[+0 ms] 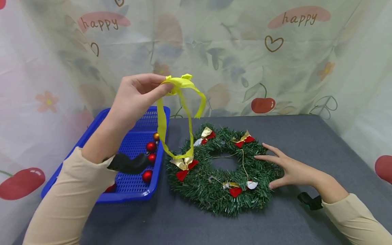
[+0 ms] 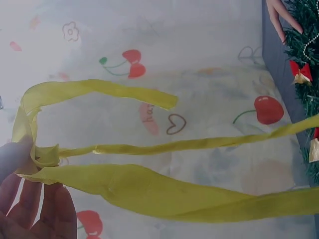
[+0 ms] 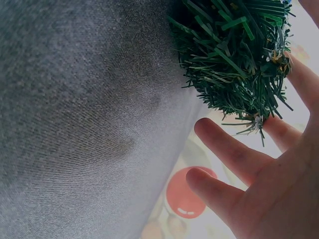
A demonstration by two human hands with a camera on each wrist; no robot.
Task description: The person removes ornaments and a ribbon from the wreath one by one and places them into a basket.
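Observation:
High over the basket's right side, my left hand (image 1: 134, 95) pinches a yellow ribbon (image 1: 161, 119) between thumb and fingers. The ribbon hangs in a long loop with one loose end, and its bottom reaches the wreath's left side in the head view. A green wreath (image 1: 208, 190) lies flat on the table, dressed with several red, gold and white bows (image 1: 244, 139) and a thin gold bead string (image 1: 244, 165). At the wreath's right edge is my right hand (image 1: 291, 168), fingers spread and reaching over the greenery. The right wrist view shows fingertips against the wreath (image 3: 239, 55).
To the left stands a blue plastic basket (image 1: 128, 197) holding several red balls (image 1: 147, 176) and an orange one (image 1: 156, 136). A dark grey cloth covers the table (image 1: 306, 136). Printed curtains (image 1: 196, 51) hang behind and at both sides.

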